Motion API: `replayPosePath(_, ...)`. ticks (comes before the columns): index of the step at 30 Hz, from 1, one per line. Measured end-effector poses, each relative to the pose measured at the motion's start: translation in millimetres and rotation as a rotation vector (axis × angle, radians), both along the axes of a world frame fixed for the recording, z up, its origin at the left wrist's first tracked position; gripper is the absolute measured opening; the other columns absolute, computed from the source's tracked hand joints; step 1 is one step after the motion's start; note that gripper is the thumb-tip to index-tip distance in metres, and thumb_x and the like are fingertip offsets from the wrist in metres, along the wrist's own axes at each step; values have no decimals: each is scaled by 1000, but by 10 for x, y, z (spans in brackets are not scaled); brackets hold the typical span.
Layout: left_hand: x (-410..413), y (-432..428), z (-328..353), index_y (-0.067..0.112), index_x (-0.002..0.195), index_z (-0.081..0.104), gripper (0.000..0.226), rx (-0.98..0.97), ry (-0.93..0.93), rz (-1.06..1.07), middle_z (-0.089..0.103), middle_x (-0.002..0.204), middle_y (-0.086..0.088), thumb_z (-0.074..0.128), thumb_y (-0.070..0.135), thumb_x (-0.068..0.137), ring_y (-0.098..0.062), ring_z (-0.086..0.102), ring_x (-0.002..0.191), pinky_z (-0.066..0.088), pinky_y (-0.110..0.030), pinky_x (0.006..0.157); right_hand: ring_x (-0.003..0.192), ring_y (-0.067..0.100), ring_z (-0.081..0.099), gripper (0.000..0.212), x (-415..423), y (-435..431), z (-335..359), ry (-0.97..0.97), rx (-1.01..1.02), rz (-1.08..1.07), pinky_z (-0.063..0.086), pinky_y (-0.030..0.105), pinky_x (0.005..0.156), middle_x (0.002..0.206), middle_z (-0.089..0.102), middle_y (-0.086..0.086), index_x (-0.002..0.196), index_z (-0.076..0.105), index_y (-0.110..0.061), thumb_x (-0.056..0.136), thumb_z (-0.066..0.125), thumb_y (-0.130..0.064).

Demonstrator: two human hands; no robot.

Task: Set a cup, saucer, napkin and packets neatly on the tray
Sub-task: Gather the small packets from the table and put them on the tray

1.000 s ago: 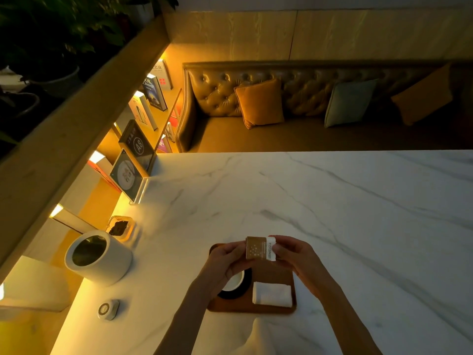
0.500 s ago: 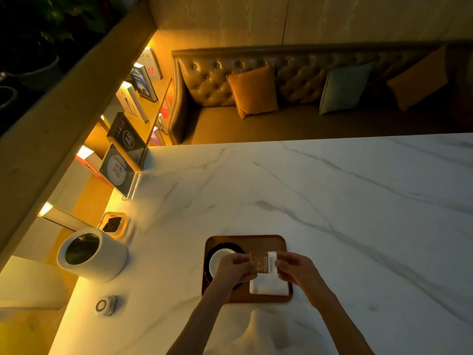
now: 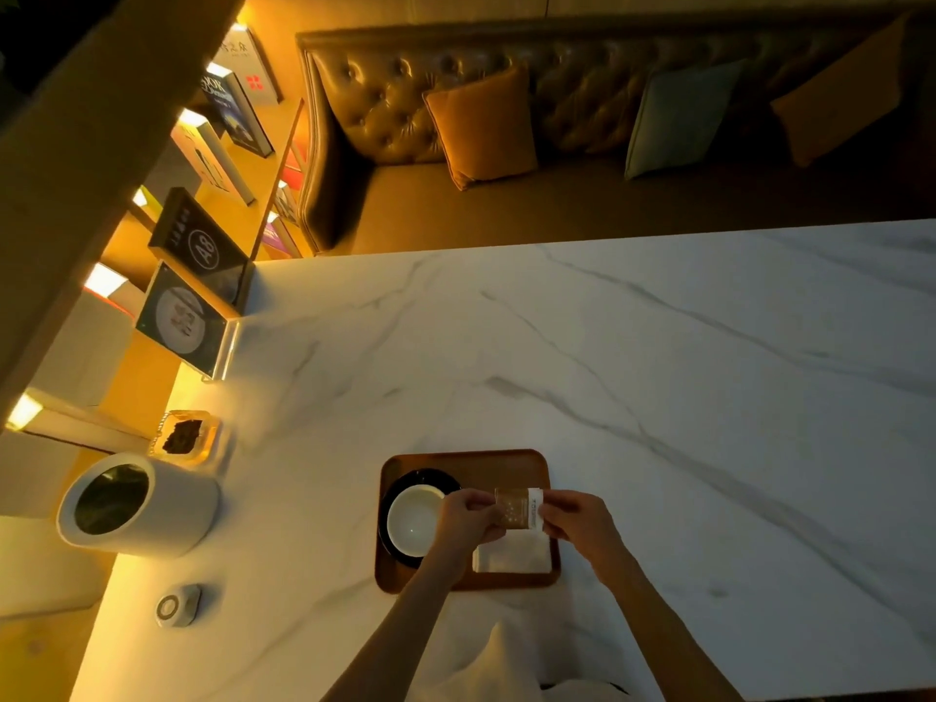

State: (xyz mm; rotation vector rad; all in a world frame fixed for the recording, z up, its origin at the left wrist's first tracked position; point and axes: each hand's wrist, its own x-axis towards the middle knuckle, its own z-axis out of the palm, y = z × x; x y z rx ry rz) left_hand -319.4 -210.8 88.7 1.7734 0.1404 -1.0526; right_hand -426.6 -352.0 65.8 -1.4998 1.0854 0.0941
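Both hands pinch a packet by its ends, long axis left-right, above the tray's napkin.

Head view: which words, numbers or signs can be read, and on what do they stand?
"A8", in a white circle: on the black upright board.
Print on the brown-and-white paper packets: too small to read.
Titles on the other shelf books: blurred.
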Motion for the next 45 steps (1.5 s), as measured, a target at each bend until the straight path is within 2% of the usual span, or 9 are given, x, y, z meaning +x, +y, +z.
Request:
replayPosePath(3, 67, -171, -169, 6, 96, 68, 11, 65, -56, -34, 71, 95, -13, 70, 6, 85, -22, 72, 86, 60, -22, 62, 91, 29, 70, 30, 120, -86, -169, 64, -44, -22, 59, 40, 82, 108, 70, 19, 117, 65, 1, 87, 64, -5)
replayPosePath(8, 173, -430, -459, 9, 94, 74, 14, 251, -162, -118, 71, 84, -5, 63, 5, 87, -20, 70, 79, 62, -34, 69, 98, 26, 67, 30, 370, -124, -423, 153, -88, 60, 56, 27, 76, 111, 69, 16, 120, 64, -4, 91, 56, -9)
replayPosePath(12, 263, -586, -660, 7, 89, 73, 23, 359, -202, -232, 67, 76, -5, 50, 7, 91, -14, 56, 61, 43, -23, 51, 104, 27, 65, 29, 551, -146, -580, 188, -75, 122, 57, 34, 86, 114, 67, 17, 119, 63, -4, 96, 52, -16)
replayPosePath(18, 405, -712, -865, 10, 73, 62, 25, 363, -175, -385, 58, 68, 0, 46, 6, 91, -12, 50, 59, 39, -19, 51, 108, 29, 63, 32, 716, -232, -749, 211, -16, 177, 54, 39, 93, 116, 66, 17, 121, 63, -6, 95, 46, -4)
replayPosePath(23, 417, -677, -991, 9, 67, 58, 28, 360, -117, -393, 50, 57, 2, 45, 7, 91, -10, 41, 49, 32, -20, 46, 112, 28, 61, 33, 742, -223, -828, 247, -10, 179, 51, 37, 97, 122, 65, 16, 128, 58, -6, 96, 49, -10)
replayPosePath(26, 431, -642, -1031, 13, 64, 56, 29, 347, -86, -351, 52, 59, 3, 48, 10, 92, -9, 43, 50, 32, -19, 47, 122, 29, 54, 41, 732, -216, -842, 289, -16, 164, 46, 33, 99, 132, 58, 17, 136, 48, -5, 95, 46, -4)
replayPosePath(29, 438, -608, -1038, 1, 78, 65, 24, 350, -90, -319, 58, 69, -4, 50, 14, 92, -17, 51, 60, 40, -27, 54, 127, 29, 49, 43, 710, -220, -851, 312, -37, 153, 42, 32, 103, 139, 52, 17, 139, 44, -3, 96, 41, -1)
replayPosePath(39, 449, -548, -1070, 8, 81, 66, 20, 315, 18, -327, 57, 73, -6, 50, 13, 91, -18, 48, 66, 36, -25, 55, 117, 29, 56, 46, 676, -183, -855, 277, 14, 223, 49, 31, 92, 129, 59, 16, 139, 47, -8, 95, 40, 3)
replayPosePath(45, 417, -520, -1091, 9, 87, 69, 19, 313, 57, -329, 61, 79, -7, 51, 14, 92, -19, 53, 73, 41, -28, 63, 120, 29, 54, 51, 628, -165, -861, 283, 50, 222, 50, 39, 98, 132, 56, 16, 143, 39, -9, 94, 39, 5)
